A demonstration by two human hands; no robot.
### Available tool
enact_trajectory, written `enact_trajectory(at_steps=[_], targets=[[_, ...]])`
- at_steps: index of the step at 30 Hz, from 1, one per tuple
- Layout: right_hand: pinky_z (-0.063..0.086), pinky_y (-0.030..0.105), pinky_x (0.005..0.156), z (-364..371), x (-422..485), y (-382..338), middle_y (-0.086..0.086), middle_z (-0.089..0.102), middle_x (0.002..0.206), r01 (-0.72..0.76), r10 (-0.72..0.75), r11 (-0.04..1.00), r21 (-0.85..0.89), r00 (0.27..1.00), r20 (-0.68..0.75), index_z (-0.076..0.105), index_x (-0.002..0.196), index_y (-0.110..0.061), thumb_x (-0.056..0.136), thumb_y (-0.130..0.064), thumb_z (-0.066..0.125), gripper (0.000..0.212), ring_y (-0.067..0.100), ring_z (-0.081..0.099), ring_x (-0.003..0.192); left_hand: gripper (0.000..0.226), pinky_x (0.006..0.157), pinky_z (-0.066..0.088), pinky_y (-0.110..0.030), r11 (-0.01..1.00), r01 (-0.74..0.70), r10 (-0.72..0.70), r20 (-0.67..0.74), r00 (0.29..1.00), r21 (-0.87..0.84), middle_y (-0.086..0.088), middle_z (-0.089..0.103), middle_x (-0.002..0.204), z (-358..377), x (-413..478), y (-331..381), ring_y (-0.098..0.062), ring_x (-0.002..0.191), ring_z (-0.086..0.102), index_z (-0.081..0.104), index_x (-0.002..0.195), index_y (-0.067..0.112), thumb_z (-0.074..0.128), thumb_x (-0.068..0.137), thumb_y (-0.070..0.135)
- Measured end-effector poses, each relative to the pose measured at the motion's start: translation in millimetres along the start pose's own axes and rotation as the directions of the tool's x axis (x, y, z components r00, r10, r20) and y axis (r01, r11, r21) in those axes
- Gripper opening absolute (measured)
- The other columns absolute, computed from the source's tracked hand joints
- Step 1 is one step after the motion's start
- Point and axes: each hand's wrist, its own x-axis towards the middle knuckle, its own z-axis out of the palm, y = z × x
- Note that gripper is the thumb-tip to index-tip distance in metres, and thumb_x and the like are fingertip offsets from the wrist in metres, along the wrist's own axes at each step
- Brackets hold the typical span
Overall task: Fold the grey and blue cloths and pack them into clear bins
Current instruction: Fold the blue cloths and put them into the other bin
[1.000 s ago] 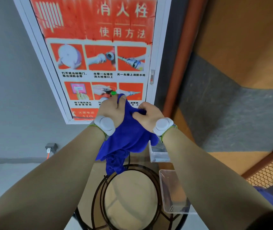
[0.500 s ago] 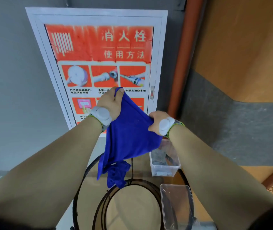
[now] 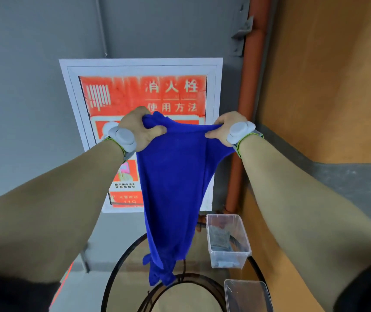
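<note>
The round glass table with a black rim [image 3: 132, 273] stands below; the blue fabric cloth [image 3: 173, 188] hangs above it, stretched along its top edge; the far clear plastic bin [image 3: 229, 260] holds a grey cloth [image 3: 219, 238]; the near clear plastic bin [image 3: 247, 296] sits nearby; the left hand [image 3: 139, 127] and right hand [image 3: 221, 128] each grip that top edge.
</note>
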Motion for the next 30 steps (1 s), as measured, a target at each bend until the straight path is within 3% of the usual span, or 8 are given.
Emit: enact_trajectory(at_steps=[5, 9, 12, 15, 17, 24, 27, 30], targets=[[0.051, 0.03, 0.072, -14.7, -2.3, -1.9, 0.0, 0.073, 0.102, 0.067, -0.068, 0.997, -0.03, 0.997, -0.038, 0.077, 0.111, -0.013, 0.085, -0.06, 0.075, 0.053, 0.023, 0.068, 0.091, 0.023, 0.052, 0.031, -0.032, 0.988, 0.096, -0.109, -0.108, 0.988, -0.118, 0.003, 0.049, 0.071, -6.9, 6.9, -6.3, -0.018, 0.059, 0.043, 0.049, 0.086, 0.027, 0.056, 0.096, 0.046], [0.058, 0.033, 0.089, -20.6, -0.1, -3.1, 0.003, 0.073, 0.116, 0.092, -0.092, 0.992, -0.083, 0.996, 0.014, 0.072, 0.127, -0.016, 0.089, -0.048, 0.077, 0.05, 0.026, 0.07, 0.105, 0.019, 0.054, 0.03, -0.032, 0.97, 0.145, -0.181, -0.184, 0.966, -0.193, 0.004, 0.044, 0.069, -9.2, 3.4, -12.6, -0.02, 0.058, 0.039, 0.044, 0.085, 0.028, 0.048, 0.095, 0.044], [0.059, 0.036, 0.092, -15.5, 8.8, 6.4, 0.001, 0.075, 0.111, 0.064, -0.069, 0.989, 0.134, 0.997, 0.031, 0.074, 0.124, -0.02, 0.089, -0.04, 0.078, 0.04, 0.024, 0.072, 0.102, 0.023, 0.058, 0.03, -0.035, 0.96, 0.19, -0.236, -0.227, 0.945, -0.207, 0.003, 0.04, 0.068, -11.1, 1.8, -15.2, -0.023, 0.059, 0.037, 0.039, 0.08, 0.029, 0.043, 0.095, 0.045], [0.062, 0.029, 0.073, -1.3, 16.0, 17.3, 0.001, 0.08, 0.091, 0.039, -0.021, 0.795, 0.605, 0.999, -0.037, 0.08, 0.101, -0.017, 0.08, -0.022, 0.087, 0.023, 0.025, 0.078, 0.092, 0.024, 0.066, 0.036, -0.038, 0.962, 0.22, -0.259, -0.284, 0.923, -0.161, 0.002, 0.046, 0.069, -15.3, 1.5, -18.7, -0.025, 0.059, 0.043, 0.046, 0.09, 0.023, 0.042, 0.098, 0.046], [0.064, 0.03, 0.07, 4.2, 20.0, 21.2, 0.004, 0.081, 0.084, 0.035, 0.003, 0.679, 0.734, 0.999, -0.05, 0.079, 0.092, -0.014, 0.073, -0.017, 0.092, 0.024, 0.025, 0.079, 0.085, 0.029, 0.069, 0.036, -0.038, 0.963, 0.234, -0.265, -0.313, 0.912, -0.132, 0.003, 0.047, 0.07, -18.6, 3.4, -19.1, -0.024, 0.06, 0.044, 0.048, 0.097, 0.016, 0.044, 0.101, 0.045], [0.058, 0.032, 0.064, 7.0, 22.6, 15.7, 0.006, 0.074, 0.075, 0.037, -0.033, 0.435, 0.9, 0.999, -0.025, 0.064, 0.072, -0.018, 0.076, -0.003, 0.085, 0.026, 0.022, 0.071, 0.072, 0.023, 0.065, 0.036, -0.033, 0.933, 0.248, -0.313, -0.245, 0.918, -0.262, 0.003, 0.051, 0.071, -23.0, 13.0, -19.5, -0.022, 0.063, 0.044, 0.061, 0.093, 0.016, 0.047, 0.098, 0.034], [0.056, 0.034, 0.068, 9.2, 24.2, 12.3, 0.007, 0.072, 0.08, 0.008, -0.052, 0.294, 0.956, 0.999, 0.008, 0.061, 0.074, -0.019, 0.084, -0.001, 0.077, 0.025, 0.025, 0.069, 0.076, 0.018, 0.062, 0.029, -0.032, 0.773, 0.322, -0.476, -0.165, 0.864, -0.547, 0.006, 0.044, 0.057, -23.7, 11.7, -8.1, -0.022, 0.06, 0.036, 0.048, 0.067, 0.022, 0.054, 0.082, 0.032], [0.06, 0.042, 0.08, 17.2, 25.8, 10.0, 0.013, 0.074, 0.093, 0.006, 0.007, 0.231, 0.973, 1.0, -0.007, 0.063, 0.084, -0.015, 0.089, -0.009, 0.078, 0.016, 0.03, 0.07, 0.089, 0.015, 0.067, 0.031, -0.036, 0.685, 0.332, -0.534, -0.137, 0.834, -0.648, 0.0, 0.05, 0.069, -24.9, 9.4, 0.2, -0.022, 0.067, 0.041, 0.05, 0.069, 0.022, 0.056, 0.076, 0.033]])
